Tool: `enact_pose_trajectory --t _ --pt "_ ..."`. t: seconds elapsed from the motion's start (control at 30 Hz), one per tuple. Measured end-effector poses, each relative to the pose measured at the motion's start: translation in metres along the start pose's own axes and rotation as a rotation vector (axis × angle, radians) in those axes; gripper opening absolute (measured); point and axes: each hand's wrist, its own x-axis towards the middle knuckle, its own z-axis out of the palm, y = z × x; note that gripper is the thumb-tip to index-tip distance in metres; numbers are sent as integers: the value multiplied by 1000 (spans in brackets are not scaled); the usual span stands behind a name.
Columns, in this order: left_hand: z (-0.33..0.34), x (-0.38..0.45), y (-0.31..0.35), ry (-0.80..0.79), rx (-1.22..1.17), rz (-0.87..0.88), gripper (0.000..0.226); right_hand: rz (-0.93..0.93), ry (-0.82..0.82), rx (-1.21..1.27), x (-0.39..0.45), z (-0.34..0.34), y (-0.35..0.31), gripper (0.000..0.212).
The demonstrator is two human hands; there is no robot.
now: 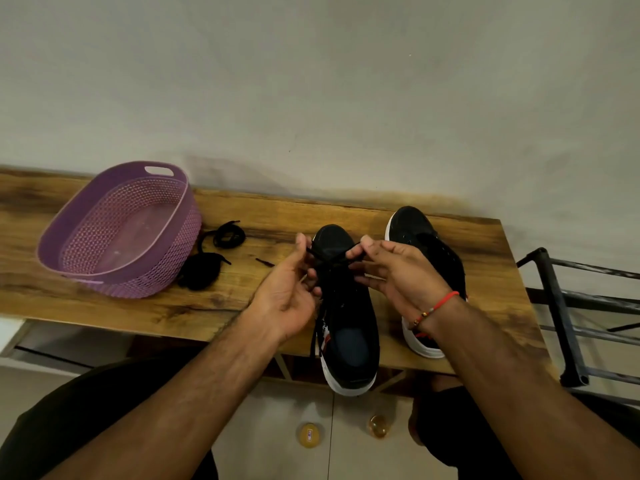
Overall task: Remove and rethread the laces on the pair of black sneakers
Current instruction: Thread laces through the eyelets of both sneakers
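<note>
Head view: both hands pinch a lace end each, left hand (287, 292), right hand (398, 271), over the near shoe (346, 306) on the bench (138, 306). Lace (332, 258) crosses at the toe eyelets. Far shoe (415, 226) has no lace that I can see; spare laces (207, 261) lie beside the basket (117, 230). Risks: uneven pull leaves one end short; the near shoe's heel overhangs the bench edge, so a hard tug could tip it off

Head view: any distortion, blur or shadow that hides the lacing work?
Head view: wide-angle bending curves the wooden table edge; lighting is dim and soft, with no glare; the lace pinched between left hand and right hand nearly vanishes against the black sneaker.
</note>
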Motion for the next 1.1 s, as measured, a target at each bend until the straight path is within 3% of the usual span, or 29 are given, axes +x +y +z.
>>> enact_pose_trajectory --t 0.13,0.37,0.47,0.63,0.77,0.83,0.97,1.1 --pt "-1 0 15 5 -97 120 16 96 -4 216 -3 -7 -12 25" --pt "-13 7 39 0 -180 235 9 235 81 323 -6 -15 -15 26" --pt "-18 10 48 2 -337 265 12 171 127 463 -6 -19 -20 25" --pt "-27 14 61 92 -237 362 28 -5 259 533 4 -39 -28 22" --pt "-28 17 58 297 12 283 32 -47 404 439 16 -53 -28 18" --pt "-27 19 51 407 228 157 46 -61 456 349 21 -55 -30 33" --pt "-17 13 31 365 366 70 63 -150 573 -322 19 -65 -44 62" --pt "-16 10 26 312 410 1 74 -45 602 -627 16 -81 -48 67"
